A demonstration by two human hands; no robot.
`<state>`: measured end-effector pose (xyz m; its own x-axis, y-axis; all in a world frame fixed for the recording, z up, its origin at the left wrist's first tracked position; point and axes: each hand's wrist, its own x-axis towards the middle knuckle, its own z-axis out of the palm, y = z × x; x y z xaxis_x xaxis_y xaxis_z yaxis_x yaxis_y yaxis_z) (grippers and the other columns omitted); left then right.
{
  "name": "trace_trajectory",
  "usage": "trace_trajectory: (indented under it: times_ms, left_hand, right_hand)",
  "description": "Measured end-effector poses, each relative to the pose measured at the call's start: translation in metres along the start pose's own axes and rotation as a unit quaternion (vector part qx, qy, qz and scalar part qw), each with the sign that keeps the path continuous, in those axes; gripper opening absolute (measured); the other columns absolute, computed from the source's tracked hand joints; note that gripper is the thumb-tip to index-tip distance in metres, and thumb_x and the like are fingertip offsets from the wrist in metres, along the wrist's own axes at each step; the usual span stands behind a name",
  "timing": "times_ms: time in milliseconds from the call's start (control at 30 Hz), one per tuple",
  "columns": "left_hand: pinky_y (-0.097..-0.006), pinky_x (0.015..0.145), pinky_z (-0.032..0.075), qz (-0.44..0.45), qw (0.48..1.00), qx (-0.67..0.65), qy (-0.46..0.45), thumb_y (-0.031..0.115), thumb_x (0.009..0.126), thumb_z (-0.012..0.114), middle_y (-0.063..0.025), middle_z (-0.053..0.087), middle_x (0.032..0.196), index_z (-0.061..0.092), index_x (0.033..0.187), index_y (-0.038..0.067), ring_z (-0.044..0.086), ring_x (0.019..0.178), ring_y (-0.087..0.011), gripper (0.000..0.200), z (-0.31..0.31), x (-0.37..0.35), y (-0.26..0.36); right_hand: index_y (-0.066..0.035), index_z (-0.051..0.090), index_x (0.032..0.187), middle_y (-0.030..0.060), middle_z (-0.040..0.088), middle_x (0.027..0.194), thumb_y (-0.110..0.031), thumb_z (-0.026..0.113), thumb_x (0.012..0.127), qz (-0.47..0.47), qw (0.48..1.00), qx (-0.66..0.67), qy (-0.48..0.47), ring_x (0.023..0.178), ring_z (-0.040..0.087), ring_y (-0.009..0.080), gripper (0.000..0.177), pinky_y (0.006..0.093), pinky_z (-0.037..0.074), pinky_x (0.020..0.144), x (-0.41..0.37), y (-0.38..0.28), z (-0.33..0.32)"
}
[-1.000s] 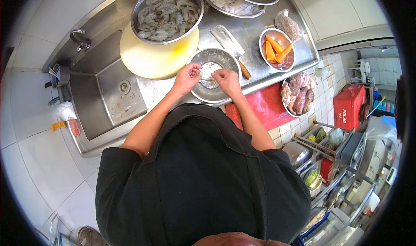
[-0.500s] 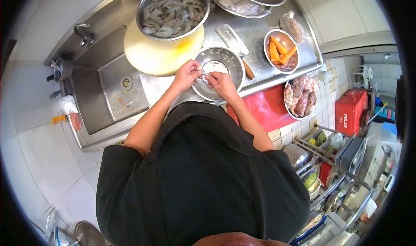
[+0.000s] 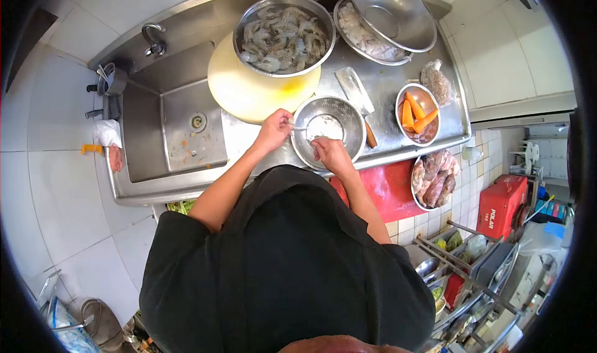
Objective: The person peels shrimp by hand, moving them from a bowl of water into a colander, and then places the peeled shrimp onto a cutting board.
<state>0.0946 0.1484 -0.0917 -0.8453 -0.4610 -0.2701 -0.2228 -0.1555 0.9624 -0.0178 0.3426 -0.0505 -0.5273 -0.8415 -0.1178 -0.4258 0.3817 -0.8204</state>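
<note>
As the left hand [image 3: 274,131] pinches a greyish piece [image 3: 298,128], the right hand [image 3: 333,154], its grip unclear, curls over the colander [image 3: 353,121]

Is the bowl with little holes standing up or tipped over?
Upright: the colander opens upward, its inside showing beneath the right hand.

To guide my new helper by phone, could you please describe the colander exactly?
Find the steel counter right of the sink. Near its front edge, beside the round yellow board, stands the metal colander. Its wall is perforated; unlike the bigger shrimp bowl, it has the right hand over it.
</note>
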Motion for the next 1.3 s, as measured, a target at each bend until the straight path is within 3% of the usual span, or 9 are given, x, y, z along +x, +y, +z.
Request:
trace_trajectory:
  times_ms: [67, 167, 267, 367, 400, 533, 700, 1000, 1300]
  left_hand:
    - [-0.0243, 0.064, 0.048, 0.024, 0.999, 0.021, 0.039, -0.002, 0.089, 0.061, -0.0034, 0.061, 0.083, 0.054, 0.109, 0.003, 0.057, 0.07, -0.0106, 0.022, -0.02, 0.003, 0.005]
    - [-0.0244, 0.065, 0.048, 0.057, 0.992, 0.033, 0.109, 0.001, 0.089, 0.062, -0.0033, 0.063, 0.084, 0.056, 0.111, 0.004, 0.059, 0.071, -0.0106, 0.023, -0.052, 0.007, 0.02]
    - [-0.0244, 0.067, 0.048, 0.037, 0.992, 0.012, 0.121, 0.005, 0.09, 0.063, -0.0017, 0.064, 0.084, 0.058, 0.11, 0.004, 0.06, 0.073, -0.0099, 0.022, -0.074, 0.006, 0.039]
    - [-0.0241, 0.066, 0.047, 0.015, 0.995, -0.011, 0.097, 0.004, 0.09, 0.064, -0.0016, 0.064, 0.083, 0.057, 0.11, 0.004, 0.06, 0.071, -0.0099, 0.022, -0.071, 0.002, 0.05]
    - [-0.024, 0.065, 0.047, 0.012, 0.996, -0.02, 0.086, 0.003, 0.089, 0.064, -0.0016, 0.064, 0.082, 0.057, 0.11, 0.003, 0.06, 0.071, -0.0099, 0.022, -0.067, 0.002, 0.051]
    - [-0.0236, 0.066, 0.047, -0.001, 0.997, -0.069, 0.037, 0.005, 0.09, 0.064, -0.001, 0.063, 0.081, 0.057, 0.111, 0.004, 0.06, 0.071, -0.0093, 0.022, -0.041, -0.003, 0.051]
    - [-0.0236, 0.068, 0.047, -0.012, 0.998, -0.056, -0.014, 0.006, 0.091, 0.064, -0.0001, 0.063, 0.081, 0.058, 0.112, 0.005, 0.059, 0.072, -0.0088, 0.021, -0.018, -0.008, 0.048]
    - [-0.0241, 0.068, 0.048, -0.025, 0.998, -0.053, -0.008, 0.004, 0.091, 0.063, -0.001, 0.063, 0.083, 0.057, 0.111, 0.002, 0.058, 0.073, -0.0086, 0.021, -0.009, -0.02, 0.052]
    - [-0.0236, 0.069, 0.049, 0.034, 0.996, -0.027, 0.081, 0.0, 0.089, 0.062, -0.0025, 0.062, 0.086, 0.057, 0.111, 0.001, 0.058, 0.076, -0.008, 0.022, -0.011, -0.017, 0.052]
  right_hand:
    - [0.002, 0.07, 0.087, 0.0177, 0.068, 0.074, -0.02, 0.062, 0.092, 0.069, 0.996, 0.048, 0.024, 0.065, 0.067, 0.033, 0.024, 0.0396, 0.052, 0.065, -0.003, 0.005, 0.0]
    - [0.001, 0.072, 0.088, 0.0178, 0.07, 0.078, -0.018, 0.065, 0.09, 0.082, 0.993, -0.069, 0.045, 0.071, 0.068, 0.032, 0.02, 0.0398, 0.054, 0.07, -0.002, 0.017, -0.006]
    - [-0.001, 0.073, 0.096, 0.0192, 0.071, 0.09, -0.017, 0.068, 0.087, -0.042, 0.986, -0.098, 0.126, 0.084, 0.068, 0.0333, 0.019, 0.041, 0.053, 0.079, -0.001, 0.038, 0.001]
    - [-0.001, 0.072, 0.103, 0.0204, 0.07, 0.104, -0.015, 0.068, 0.086, -0.147, 0.941, -0.221, 0.209, 0.094, 0.066, 0.0357, 0.023, 0.0422, 0.051, 0.088, 0.004, 0.021, -0.002]
    - [0.0, 0.07, 0.108, 0.0209, 0.068, 0.112, -0.014, 0.068, 0.086, -0.125, 0.957, -0.169, 0.198, 0.099, 0.065, 0.0364, 0.027, 0.0415, 0.05, 0.091, 0.007, 0.017, 0.0]
    - [0.0, 0.07, 0.108, 0.0198, 0.068, 0.11, -0.012, 0.068, 0.086, -0.067, 0.982, 0.038, 0.17, 0.103, 0.064, 0.0358, 0.026, 0.0404, 0.049, 0.091, 0.024, -0.037, -0.003]
    - [0.001, 0.071, 0.103, 0.0202, 0.069, 0.1, -0.01, 0.067, 0.085, -0.101, 0.983, 0.016, 0.15, 0.094, 0.066, 0.037, 0.021, 0.0407, 0.052, 0.085, 0.037, -0.043, 0.005]
    - [0.003, 0.071, 0.091, 0.022, 0.07, 0.088, -0.006, 0.064, 0.081, -0.107, 0.984, 0.018, 0.144, 0.081, 0.068, 0.038, 0.015, 0.0425, 0.054, 0.075, 0.034, -0.031, 0.013]
    - [0.003, 0.071, 0.09, 0.0225, 0.07, 0.088, -0.011, 0.064, 0.082, -0.029, 0.981, 0.042, 0.185, 0.08, 0.069, 0.037, 0.017, 0.0417, 0.054, 0.073, 0.036, -0.014, 0.008]
